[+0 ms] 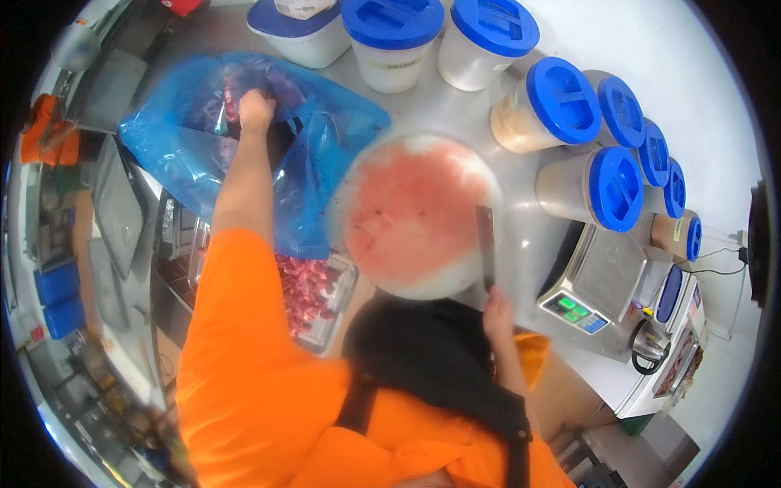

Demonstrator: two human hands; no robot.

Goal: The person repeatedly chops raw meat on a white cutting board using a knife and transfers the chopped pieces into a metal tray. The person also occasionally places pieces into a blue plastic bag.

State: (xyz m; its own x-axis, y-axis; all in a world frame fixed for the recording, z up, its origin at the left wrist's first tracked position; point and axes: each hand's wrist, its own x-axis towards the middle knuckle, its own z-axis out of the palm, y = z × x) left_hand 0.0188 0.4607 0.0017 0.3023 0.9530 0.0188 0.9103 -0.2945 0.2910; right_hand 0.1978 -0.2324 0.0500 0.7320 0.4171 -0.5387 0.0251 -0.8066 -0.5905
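My left hand [256, 108] reaches into a blue plastic bag [329, 116], its fingers curled against pieces of raw meat [230, 100]. The fingertips are hidden, so I cannot tell whether it grips any. In my right hand [499, 317] is the handle of a broad-bladed knife [485, 244]; its blade points away from me over the right edge of a round white cutting board [421, 268]. Reddish meat stains cover much of the board. Below the bag, a clear tray [345, 287] holds small chunks of cut red meat [305, 293].
Several tubs with blue lids [393, 61] line the back and right of the metal table [421, 110]. A digital scale [610, 262] stands to the right, with a metal kettle [650, 341] beyond it. Metal doors [119, 207] are at the left.
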